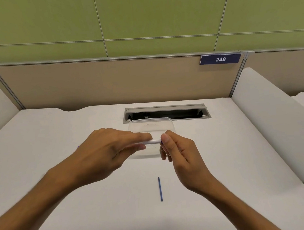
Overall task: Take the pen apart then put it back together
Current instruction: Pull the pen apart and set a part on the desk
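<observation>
A white pen barrel (153, 141) lies level between my two hands above the middle of the desk. My left hand (104, 152) grips its left part, with most of the barrel hidden under the fingers. My right hand (181, 153) pinches the barrel's right end between thumb and fingers, where a bit of blue shows. A thin blue ink refill (160, 189) lies by itself on the white desk (57, 142), nearer to me than the hands and pointing away from me.
A clear plastic container (151, 123) sits just behind the hands. Beyond it is an open cable slot (165, 112) in the desk. A beige partition with a "249" label (220, 59) closes the back, and white side dividers stand left and right.
</observation>
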